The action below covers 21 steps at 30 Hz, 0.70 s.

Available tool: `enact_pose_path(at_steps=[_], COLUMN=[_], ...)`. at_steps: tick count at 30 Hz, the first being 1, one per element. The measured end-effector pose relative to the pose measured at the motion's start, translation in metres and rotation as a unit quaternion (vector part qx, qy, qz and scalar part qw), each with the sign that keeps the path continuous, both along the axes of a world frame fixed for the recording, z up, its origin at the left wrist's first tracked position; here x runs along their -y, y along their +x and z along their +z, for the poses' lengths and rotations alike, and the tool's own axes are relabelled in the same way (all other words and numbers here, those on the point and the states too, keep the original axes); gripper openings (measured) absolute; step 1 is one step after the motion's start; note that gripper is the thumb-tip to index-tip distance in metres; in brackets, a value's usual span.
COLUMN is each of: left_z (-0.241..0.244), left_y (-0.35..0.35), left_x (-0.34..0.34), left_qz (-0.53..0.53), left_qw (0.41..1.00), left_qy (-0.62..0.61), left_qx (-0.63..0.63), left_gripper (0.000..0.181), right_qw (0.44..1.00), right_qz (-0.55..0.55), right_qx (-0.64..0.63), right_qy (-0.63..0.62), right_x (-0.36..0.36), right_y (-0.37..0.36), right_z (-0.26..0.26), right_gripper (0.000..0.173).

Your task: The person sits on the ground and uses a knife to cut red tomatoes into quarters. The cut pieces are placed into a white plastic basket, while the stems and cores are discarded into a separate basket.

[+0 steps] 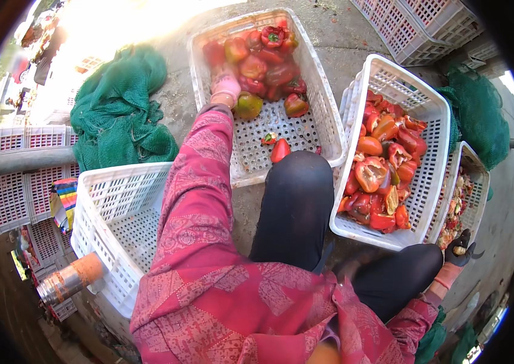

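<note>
My left hand (225, 86), in a pink glove, reaches into a white plastic crate (327, 123) among whole red bell peppers (253, 67). It is blurred and its fingertips are hidden, so I cannot tell if it grips one. A green-red pepper (248, 106) lies beside the wrist. Far to the right, my right hand (458, 251), in a dark glove with a pink cuff, holds a small pale roundish object (459, 250). A thin dark curved piece, perhaps a blade, juts out by its fingers. Close by, a crate (481, 200) contains pepper cores and scraps (457, 204).
Between my hands, a tilted crate (436, 132) holds cut, opened red peppers (370, 173). A white crate (125, 227) is at my left, with a steel flask (70, 278) beside it. Green netting (120, 113) lies beyond. Stacked crates (420, 27) stand at the upper right.
</note>
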State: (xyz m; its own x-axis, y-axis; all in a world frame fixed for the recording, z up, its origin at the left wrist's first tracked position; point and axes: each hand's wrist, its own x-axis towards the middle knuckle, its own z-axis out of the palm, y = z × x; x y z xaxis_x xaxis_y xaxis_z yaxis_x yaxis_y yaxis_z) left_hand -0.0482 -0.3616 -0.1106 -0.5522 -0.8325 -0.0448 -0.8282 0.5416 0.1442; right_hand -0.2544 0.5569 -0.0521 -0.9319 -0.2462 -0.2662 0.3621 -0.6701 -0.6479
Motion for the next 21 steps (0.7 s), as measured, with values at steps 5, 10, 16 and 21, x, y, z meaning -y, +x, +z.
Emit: enact_pose_path(at_steps=[5, 10, 16, 21], left_z=[-0.031, -0.003, 0.034, 0.117], left_y=[0.001, -0.005, 0.027, 0.000], left_x=[0.045, 0.036, 0.001, -0.123], left_qz=[-0.001, -0.086, -0.015, -0.016], left_qw=[0.994, 0.990, 0.836, 0.656], left_qy=[-0.004, 0.016, 0.477, 0.713], left_qx=[0.112, 0.113, -0.270, -0.245], left_gripper=[0.089, 0.074, 0.060, 0.046], right_qw=[0.987, 0.987, 0.931, 0.912], right_qz=[-0.026, 0.042, 0.006, 0.214], right_qx=[-0.024, -0.057, 0.022, -0.065], right_qy=[0.155, 0.144, 0.363, 0.344], right_x=[0.066, 0.097, 0.250, 0.392], right_y=[0.037, 0.058, 0.101, 0.141], right_z=[0.030, 0.049, 0.059, 0.067], right_gripper=[0.044, 0.042, 0.037, 0.027])
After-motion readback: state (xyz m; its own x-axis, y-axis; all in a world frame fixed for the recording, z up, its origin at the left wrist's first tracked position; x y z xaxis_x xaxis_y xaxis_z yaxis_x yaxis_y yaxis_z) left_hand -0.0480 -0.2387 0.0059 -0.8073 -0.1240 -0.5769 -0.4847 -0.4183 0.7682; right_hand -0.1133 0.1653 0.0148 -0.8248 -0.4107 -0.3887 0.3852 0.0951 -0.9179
